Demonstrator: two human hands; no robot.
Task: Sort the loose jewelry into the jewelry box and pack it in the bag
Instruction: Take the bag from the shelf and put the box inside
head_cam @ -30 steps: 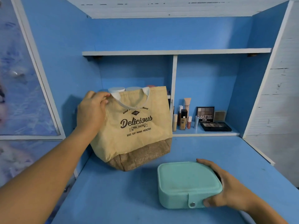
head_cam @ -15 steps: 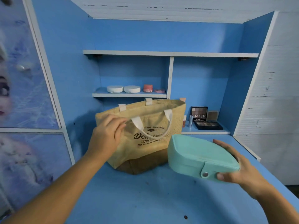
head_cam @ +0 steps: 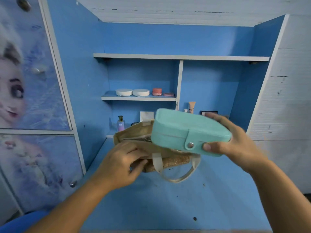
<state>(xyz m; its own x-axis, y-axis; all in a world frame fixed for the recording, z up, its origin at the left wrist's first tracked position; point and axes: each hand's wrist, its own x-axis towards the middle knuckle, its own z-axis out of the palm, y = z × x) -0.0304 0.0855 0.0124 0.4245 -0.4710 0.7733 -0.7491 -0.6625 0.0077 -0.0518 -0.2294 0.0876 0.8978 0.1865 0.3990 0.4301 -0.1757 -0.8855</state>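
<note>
Can't make out any lettering right now: print on the beige tube (head_cam: 192,107) and the little purple bottle (head_cam: 120,123) at the back is way too small and blurry, and nothing legible on the bag either. Right hand (head_cam: 235,142) wrapped round the right end of the mint jewelry box (head_cam: 181,130), thumb pressed on the front wall just beside the silver snap (head_cam: 190,145), fingers curled over the far side. Left hand (head_cam: 117,163) pinching the near rim of the tan bag (head_cam: 133,134), fingers curled on the fabric, mouth gaping. Box shut, strap snapped down, tilted, up off the blue desk (head_cam: 185,204) and right over the bag's opening, hiding part of it. Bag slumped on the desk, cream handle (head_cam: 176,178) flopped toward the near side.
</note>
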